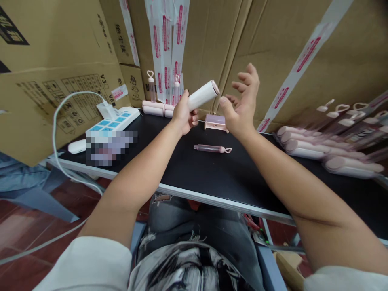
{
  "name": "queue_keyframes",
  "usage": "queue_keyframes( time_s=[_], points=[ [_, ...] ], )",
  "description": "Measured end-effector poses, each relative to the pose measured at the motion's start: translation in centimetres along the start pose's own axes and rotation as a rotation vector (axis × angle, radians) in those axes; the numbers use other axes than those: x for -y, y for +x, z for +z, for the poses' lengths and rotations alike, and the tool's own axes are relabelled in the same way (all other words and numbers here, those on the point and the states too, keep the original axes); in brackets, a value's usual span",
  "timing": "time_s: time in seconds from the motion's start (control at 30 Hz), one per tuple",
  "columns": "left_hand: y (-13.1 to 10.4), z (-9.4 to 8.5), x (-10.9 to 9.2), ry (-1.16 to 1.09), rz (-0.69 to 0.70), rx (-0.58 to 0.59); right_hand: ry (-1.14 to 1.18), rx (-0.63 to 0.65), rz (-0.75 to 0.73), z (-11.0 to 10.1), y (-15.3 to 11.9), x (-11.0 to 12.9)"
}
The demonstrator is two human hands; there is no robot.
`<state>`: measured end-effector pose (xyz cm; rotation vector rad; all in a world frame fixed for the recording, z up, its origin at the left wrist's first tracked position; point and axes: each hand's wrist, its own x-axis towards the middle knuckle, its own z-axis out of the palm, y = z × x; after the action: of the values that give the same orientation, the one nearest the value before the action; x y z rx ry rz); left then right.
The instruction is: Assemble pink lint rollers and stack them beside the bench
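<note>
My left hand [184, 115] is wrapped round a white cylinder [203, 96] with a pinkish end, which tilts up to the right above the black table. Beside that end my right hand [244, 103] is raised with its fingers apart, touching nothing. Below the hands a clear pink tube with a heart-shaped loop [210, 148] lies flat on the table. Behind them, between my wrists, stands a small pink and mauve box-like piece [216, 122], partly covered by my right hand.
At right, several pale pink cylinders [306, 148] lie with heart-loop tubes standing on them. Two similar tubes [152, 87] stand at the back left on pink cylinders [153, 108]. A power strip [125, 117] with a cabled charger is at left. Cardboard walls [206, 44] border the table [194, 173].
</note>
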<state>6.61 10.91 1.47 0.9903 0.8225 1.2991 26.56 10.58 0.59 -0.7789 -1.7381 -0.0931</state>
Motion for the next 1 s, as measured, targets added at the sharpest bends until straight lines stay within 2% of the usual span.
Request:
queue_keyframes(
  time_s=[0.17,0.33,0.43,0.53,0.6,0.67,0.73,0.8,0.87,0.93,1.0],
  points=[
    [0.3,-0.2,0.1,-0.03,0.012,-0.006,-0.077,0.124,-0.028,0.5,-0.9,1.6],
    [0.9,-0.4,0.9,-0.057,-0.023,-0.098,0.0,0.294,0.0,1.3,-1.3,2.2],
    [0.9,-0.4,0.9,-0.033,0.008,-0.051,0.005,0.292,0.022,1.2,-1.2,2.6],
    [0.5,-0.2,0.5,-0.033,0.017,-0.015,-0.056,0.235,0.051,0.7,-0.6,2.5],
    [0.3,-0.2,0.1,-0.079,-0.006,-0.039,-0.141,0.202,0.104,0.0,0.2,1.5],
    [0.1,-0.2,-0.3,-0.132,-0.032,-0.065,-0.277,0.229,0.191,-1.1,0.9,-0.4],
    [0.1,-0.3,-0.5,-0.165,-0.052,-0.078,-0.477,0.39,0.313,-2.4,1.1,-2.8],
    [0.1,-0.4,-0.6,-0.179,-0.074,-0.08,-0.659,0.656,0.454,-3.3,0.7,-5.1],
    [0.2,-0.4,-0.5,-0.18,-0.088,-0.074,-0.731,0.838,0.535,-3.7,-0.3,-6.8],
    [0.3,-0.5,-0.4,-0.173,-0.094,-0.068,-0.742,0.883,0.558,-3.4,-1.5,-7.7],
    [0.4,-0.5,-0.3,-0.16,-0.094,-0.073,-0.75,0.841,0.565,-2.7,-2.3,-7.9]
  ],
)
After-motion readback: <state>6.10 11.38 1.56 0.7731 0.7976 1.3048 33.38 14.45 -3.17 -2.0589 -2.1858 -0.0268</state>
